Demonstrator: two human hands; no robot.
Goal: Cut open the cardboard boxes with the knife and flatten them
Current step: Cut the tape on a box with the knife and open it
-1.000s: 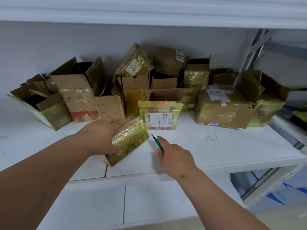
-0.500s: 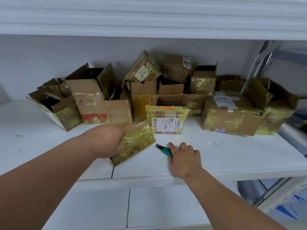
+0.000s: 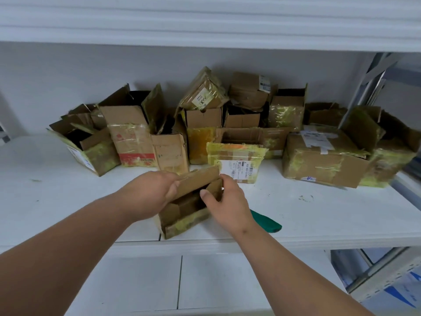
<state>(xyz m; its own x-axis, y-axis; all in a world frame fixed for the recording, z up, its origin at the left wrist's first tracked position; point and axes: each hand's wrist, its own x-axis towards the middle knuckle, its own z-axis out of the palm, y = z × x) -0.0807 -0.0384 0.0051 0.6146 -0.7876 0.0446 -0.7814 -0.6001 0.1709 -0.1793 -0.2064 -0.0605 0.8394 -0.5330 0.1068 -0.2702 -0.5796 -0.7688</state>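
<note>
White shelf [image 3: 319,215]: both hands, left [image 3: 151,192] and right [image 3: 224,202], grip the small box [image 3: 186,210], prying flaps; knife [image 3: 266,222] beside it, flattening comes next

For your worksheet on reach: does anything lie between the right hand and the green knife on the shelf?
Nothing visible does. The knife lies on the bare shelf just beside the right hand, which grips the small box.

The white label [image 3: 237,168] on the yellow-taped box [image 3: 235,153] near the shelf's middle carries a barcode and a number that reads roughly "502-602-12-815". The tilted box [image 3: 202,92] at the back shows "100". Other print is too blurred to read.
</note>
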